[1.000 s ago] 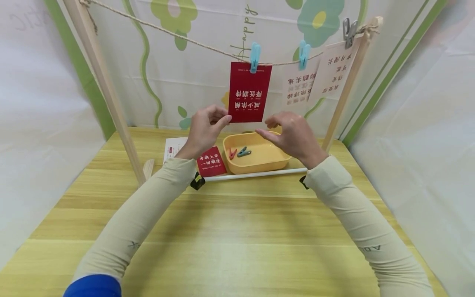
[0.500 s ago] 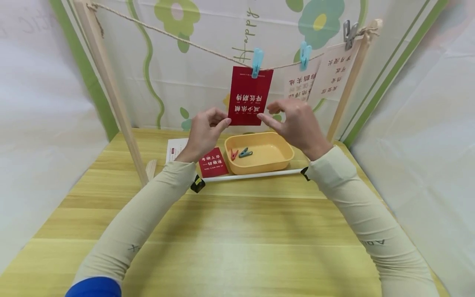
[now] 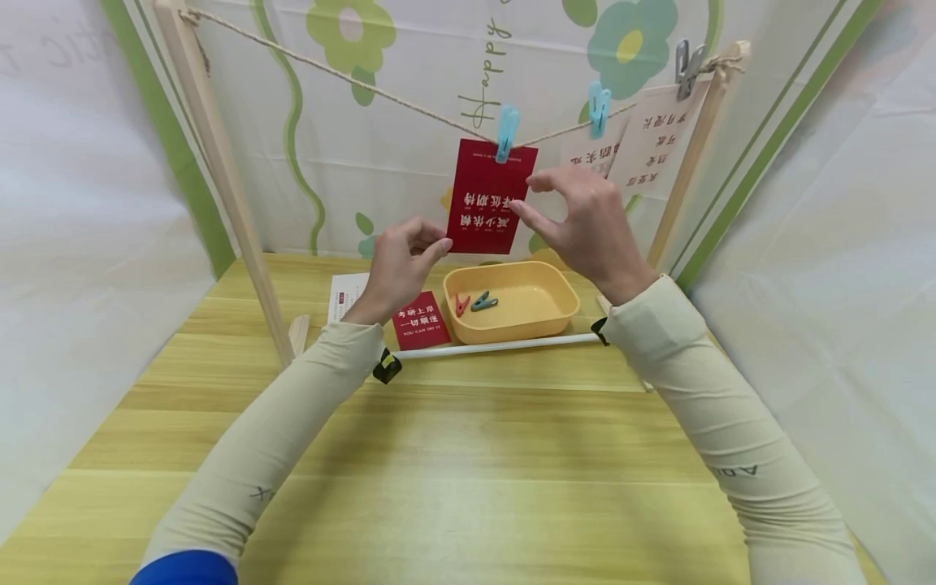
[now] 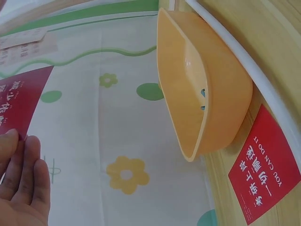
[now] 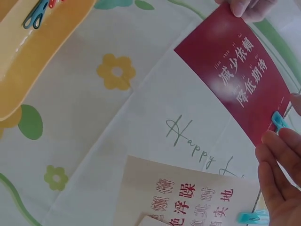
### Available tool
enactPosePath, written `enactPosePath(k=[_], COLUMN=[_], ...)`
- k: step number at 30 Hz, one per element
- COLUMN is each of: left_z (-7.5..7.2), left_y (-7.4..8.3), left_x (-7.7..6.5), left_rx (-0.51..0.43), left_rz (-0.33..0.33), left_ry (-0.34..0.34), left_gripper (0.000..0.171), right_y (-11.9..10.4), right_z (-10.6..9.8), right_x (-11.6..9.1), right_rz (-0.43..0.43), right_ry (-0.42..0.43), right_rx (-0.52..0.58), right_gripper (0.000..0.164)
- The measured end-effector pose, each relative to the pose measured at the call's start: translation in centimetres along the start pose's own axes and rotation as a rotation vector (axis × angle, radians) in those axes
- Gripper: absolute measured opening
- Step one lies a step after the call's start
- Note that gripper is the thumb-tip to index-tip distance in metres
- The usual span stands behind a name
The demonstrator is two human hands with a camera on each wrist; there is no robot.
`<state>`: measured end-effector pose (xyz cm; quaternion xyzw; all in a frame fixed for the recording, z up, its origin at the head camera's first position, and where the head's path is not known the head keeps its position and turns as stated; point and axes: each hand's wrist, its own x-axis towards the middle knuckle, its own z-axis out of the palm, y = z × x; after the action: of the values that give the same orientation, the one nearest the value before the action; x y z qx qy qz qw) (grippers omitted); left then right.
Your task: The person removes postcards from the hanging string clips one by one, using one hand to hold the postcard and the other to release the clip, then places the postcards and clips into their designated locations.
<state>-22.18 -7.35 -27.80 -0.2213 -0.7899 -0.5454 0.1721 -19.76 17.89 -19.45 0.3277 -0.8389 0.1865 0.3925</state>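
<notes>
A red card (image 3: 483,195) with white characters hangs from the rope (image 3: 366,88) under a light blue clothespin (image 3: 507,134). My left hand (image 3: 400,264) pinches its lower left corner between thumb and fingers; the left wrist view shows that grip at the card's edge. Beside the card's right edge is my right hand (image 3: 588,227), thumb and fingertips apart with nothing between them. In the right wrist view the right hand's fingers (image 5: 277,162) come close to the clothespin. Farther right, a second blue clothespin (image 3: 600,110) holds a pale card (image 3: 581,153) on the rope.
A yellow tray (image 3: 512,325) holds a red and a grey-blue clothespin. Left of it lie another red card (image 3: 421,321) and a white card (image 3: 344,292). Wooden posts (image 3: 227,171) carry the rope. A grey clip (image 3: 687,71) holds a white card (image 3: 658,138) at right.
My right hand has moved up along the red card's right edge. The card and its clothespin hang slightly lower, and the rope dips more there. The left hand keeps its pinch.
</notes>
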Motion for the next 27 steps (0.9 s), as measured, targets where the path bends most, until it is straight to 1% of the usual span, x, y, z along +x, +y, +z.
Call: enactPosePath(k=[11, 16, 19, 23, 27], left_z=[0.2, 0.3, 0.4, 0.4, 0.4], left_y=[0.0, 0.0, 0.1, 0.1, 0.0], left_x=[-0.4, -0.4, -0.5, -0.5, -0.7], left_rx=[-0.014, -0.009, -0.007, -0.006, -0.006], left_rz=[0.008, 0.011, 0.005, -0.007, -0.016], left_ry=[-0.010, -0.008, -0.010, -0.014, -0.013], left_gripper=[0.017, 0.017, 0.017, 0.017, 0.017], right_y=[-0.6, -1.0, -1.2, -1.3, -1.3], right_z=[-1.5, -2.0, -2.3, -2.9, -3.4], right_x=[2.7, 3.8, 4.5, 5.7, 6.9], right_rz=[0.068, 0.070, 0.090, 0.125, 0.152], right_ry=[-0.037, -0.045, -0.061, -0.091, -0.151], right_rx=[-0.009, -0.036, -0.074, -0.113, -0.114], right_gripper=[0.039, 0.040, 0.043, 0.046, 0.047])
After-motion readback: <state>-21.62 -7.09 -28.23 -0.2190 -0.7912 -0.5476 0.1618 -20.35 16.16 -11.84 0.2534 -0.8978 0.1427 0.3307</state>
